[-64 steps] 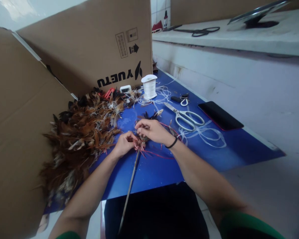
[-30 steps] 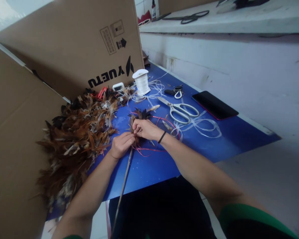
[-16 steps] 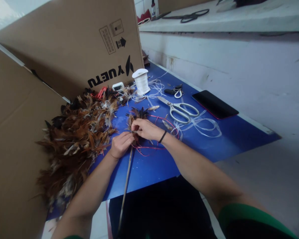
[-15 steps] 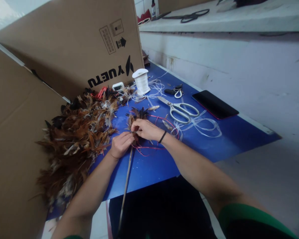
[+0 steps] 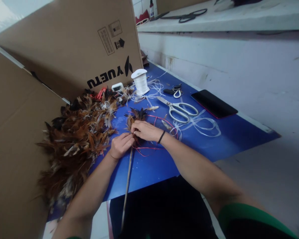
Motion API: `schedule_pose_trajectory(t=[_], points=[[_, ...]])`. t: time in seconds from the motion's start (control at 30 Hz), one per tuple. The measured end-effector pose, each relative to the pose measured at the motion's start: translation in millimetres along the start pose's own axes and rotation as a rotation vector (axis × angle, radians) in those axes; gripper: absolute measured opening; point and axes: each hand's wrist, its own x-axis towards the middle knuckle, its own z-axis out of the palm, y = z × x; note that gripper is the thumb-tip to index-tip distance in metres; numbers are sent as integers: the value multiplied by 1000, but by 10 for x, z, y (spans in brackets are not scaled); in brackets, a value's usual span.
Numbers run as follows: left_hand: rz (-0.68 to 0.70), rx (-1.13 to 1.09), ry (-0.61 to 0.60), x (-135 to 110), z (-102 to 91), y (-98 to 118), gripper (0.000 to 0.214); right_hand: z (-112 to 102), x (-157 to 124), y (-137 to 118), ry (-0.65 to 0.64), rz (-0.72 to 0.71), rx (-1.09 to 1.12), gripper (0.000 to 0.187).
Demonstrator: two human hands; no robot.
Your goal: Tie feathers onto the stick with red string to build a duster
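Both hands are closed at the feathered head of a thin stick. A tuft of brown and black feathers (image 5: pixel 136 116) fans out beyond my fingers, and the bare stick (image 5: pixel 127 184) runs back past the table's front edge. My left hand (image 5: pixel 122 145) pinches the base of the tuft where it meets the stick. From the right, my right hand (image 5: pixel 146 130) has its fingers curled against the same feathers, its fingertips close to the left ones. Red string (image 5: pixel 149 148) loops out on the table from under the hands. What exactly lies between the fingertips is hidden.
A heap of brown feathers (image 5: pixel 74 139) lies at left before a cardboard box (image 5: pixel 64 43). On the blue table (image 5: pixel 144 172) are a white ribbon spool (image 5: pixel 141 83), scissors (image 5: pixel 180 111), a black phone (image 5: pixel 213 103), ribbon loops (image 5: pixel 209 127) and black snips (image 5: pixel 173 91). More scissors (image 5: pixel 189 16) lie on the ledge.
My right hand has shifted very slightly over the tuft, its fingers a little more folded down. My left hand keeps its place at the base. The camera view has moved slightly.
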Motion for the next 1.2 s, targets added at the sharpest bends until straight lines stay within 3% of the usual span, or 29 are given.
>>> schedule_pose_trajectory(t=[0.17, 0.33, 0.5, 0.77, 0.93, 1.2], points=[[28, 31, 17, 24, -16, 5, 17, -41, -9, 14, 129, -3, 25, 29], [53, 40, -3, 43, -32, 17, 18, -45, -4, 42, 6, -71, 5, 24], [63, 59, 1, 54, -34, 21, 18, -26, -1, 29, -26, -54, -40, 16], [63, 81, 12, 68, -39, 24, 19, -24, -38, -56, 8, 18, -142, 15], [50, 90, -3, 54, -28, 19, 19, -38, -38, -22, -18, -40, -119, 23], [57, 93, 16, 58, -25, 17, 22, -81, -29, -23, -3, -30, -125, 15]])
